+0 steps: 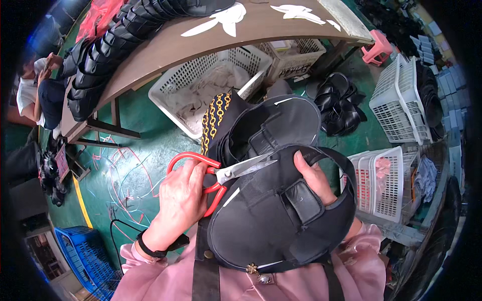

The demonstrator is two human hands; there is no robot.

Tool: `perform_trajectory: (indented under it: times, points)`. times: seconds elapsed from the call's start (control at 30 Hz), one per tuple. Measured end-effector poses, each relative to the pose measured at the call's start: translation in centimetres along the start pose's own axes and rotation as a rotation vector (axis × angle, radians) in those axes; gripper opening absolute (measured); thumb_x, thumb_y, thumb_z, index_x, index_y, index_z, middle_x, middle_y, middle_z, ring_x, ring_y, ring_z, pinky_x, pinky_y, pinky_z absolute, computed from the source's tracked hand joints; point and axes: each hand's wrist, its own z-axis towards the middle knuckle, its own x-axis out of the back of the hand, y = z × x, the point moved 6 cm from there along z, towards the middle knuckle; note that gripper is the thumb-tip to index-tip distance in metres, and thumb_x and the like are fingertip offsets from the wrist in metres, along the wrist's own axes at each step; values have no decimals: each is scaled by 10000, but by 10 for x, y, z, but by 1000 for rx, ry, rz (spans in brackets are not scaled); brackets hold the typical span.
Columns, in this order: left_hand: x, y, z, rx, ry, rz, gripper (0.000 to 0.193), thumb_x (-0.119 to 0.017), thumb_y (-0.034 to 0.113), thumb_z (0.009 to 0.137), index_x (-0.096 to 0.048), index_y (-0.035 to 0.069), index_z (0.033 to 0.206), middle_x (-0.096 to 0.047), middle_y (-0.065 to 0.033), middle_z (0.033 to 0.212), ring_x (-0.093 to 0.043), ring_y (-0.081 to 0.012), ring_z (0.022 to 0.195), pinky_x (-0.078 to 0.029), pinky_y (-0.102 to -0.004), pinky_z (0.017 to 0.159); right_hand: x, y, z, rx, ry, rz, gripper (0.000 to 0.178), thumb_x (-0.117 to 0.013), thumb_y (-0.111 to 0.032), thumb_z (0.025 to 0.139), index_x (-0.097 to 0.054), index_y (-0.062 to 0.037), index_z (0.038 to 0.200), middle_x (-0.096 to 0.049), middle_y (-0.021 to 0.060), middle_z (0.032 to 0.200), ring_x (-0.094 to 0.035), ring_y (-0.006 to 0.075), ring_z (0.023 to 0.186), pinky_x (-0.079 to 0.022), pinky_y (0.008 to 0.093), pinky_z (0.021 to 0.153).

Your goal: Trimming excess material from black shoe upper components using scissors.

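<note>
Black round panel (271, 215): stiff fabric piece with a stitched rectangular patch near its middle and white chalk marks at the rim; it lies on my lap against my pink top. A second, similar panel (281, 123) lies just beyond it, beside a black piece with a yellow chain print (215, 118). Further off: white perforated basket (201, 83) under a brown table (261, 27), green floor (130, 145) with loose wire offcuts. My right hand (315, 178) is clamped on the panel's upper right edge, thumb on top. My left hand (178, 200) is closed through the red handles of scissors (221, 173); the blades cross the panel's upper left rim.
</note>
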Motion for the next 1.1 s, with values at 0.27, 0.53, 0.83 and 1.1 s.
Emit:
perform_trajectory:
  times: [0.27,0.53,0.83,1.1]
  points:
    - [2,0,0,8,-30,-9,427,-632,14,564,-531,-10,978,-534,-124,867,-571,-280,697,-461,-375,589,0,1,-1,71,28,-12,283,-547,-211,909,-565,-21,1116,-599,43,1077,-559,130,964,-454,280,850]
    - [-1,3,7,-42,-73,73,367,-636,67,628,-522,-20,965,-536,-134,898,-583,-264,676,-473,-361,548,-11,4,4,130,24,-18,275,-553,-202,905,-570,-22,1113,-601,34,1064,-561,131,952,-453,278,839]
    - [-11,-4,0,1,-112,83,348,-614,45,640,-516,-6,970,-582,-122,933,-607,-241,628,-485,-364,518,-15,4,2,137,13,-28,243,-555,-195,904,-604,-22,1067,-618,24,1028,-569,116,919,-455,273,827]
    - [-13,-7,0,-38,-92,203,346,-590,61,660,-519,-8,992,-585,-128,991,-607,-224,642,-485,-345,506,-6,25,8,86,-14,-130,274,-559,-221,905,-584,-32,1103,-590,9,1064,-527,104,970,-422,268,859]
